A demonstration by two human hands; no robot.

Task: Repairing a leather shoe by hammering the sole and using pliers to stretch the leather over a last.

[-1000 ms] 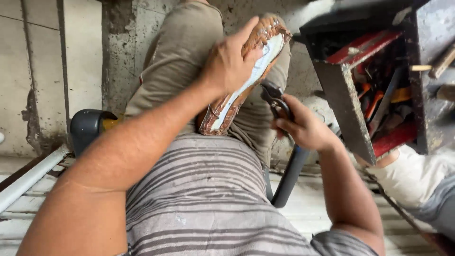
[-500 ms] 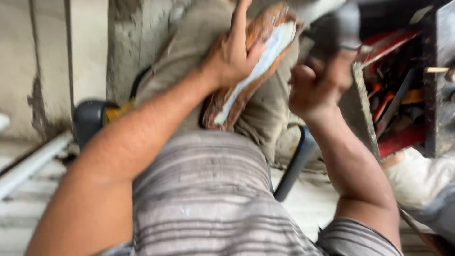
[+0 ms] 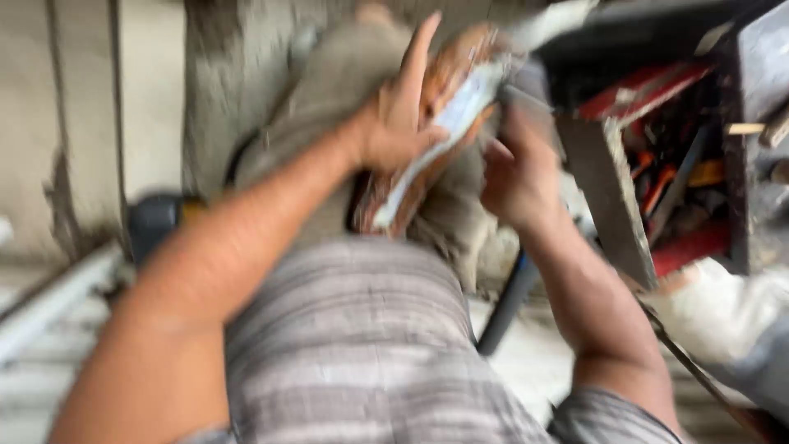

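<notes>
Shoe (image 3: 436, 123) brown, white sole, under left hand (image 3: 399, 123); right hand (image 3: 518, 177) beside.

Matt striped cloth shirt (image 3: 362, 345); rough grey concrete wall (image 3: 238, 90).

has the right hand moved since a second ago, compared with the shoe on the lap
Yes. The right hand has risen from below the brown, white-soled shoe to beside its sole, closer to the left hand and the open toolbox.
</notes>
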